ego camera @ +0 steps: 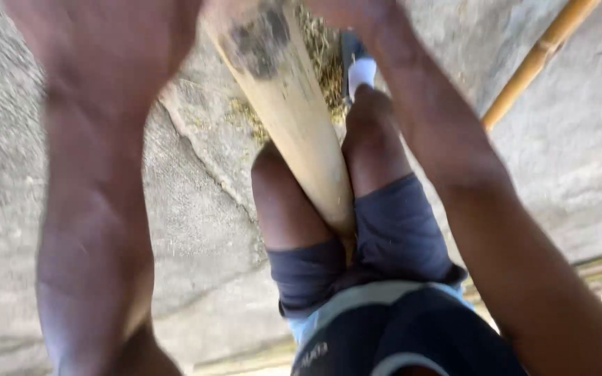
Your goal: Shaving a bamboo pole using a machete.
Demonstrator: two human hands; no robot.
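Quick count from my feed: one thick pale bamboo pole (294,118) with a dark scorched-looking patch near the top, one thinner yellow bamboo cane (534,59) off to the upper right, two forearms, two bare knees, one white sock in a dark shoe (358,66).

Fingers first, because that's the annoying bit. Both hands run out of the top of the frame. My left arm (95,188) climbs up the left side and the right arm (468,160) up the right, and both seem to meet the pole's upper end right at the top edge, but the fingers themselves are cut off and blurred. So I honestly can't tell how far either hand is closed or whether it's really got hold of the pole.

The thick pole comes down from where the fingers would be, slanting toward my body, and its lower end is wedged between the thighs, touching the dark blue shorts (395,230).

Room-wise: cracked grey concrete ground (196,167) spreads wide to the left of the pole and to the right past the thin cane, which lies well apart from my hands. A patch of dry straw-like scraps (322,63) sits on the ground just behind the pole, near the foot.
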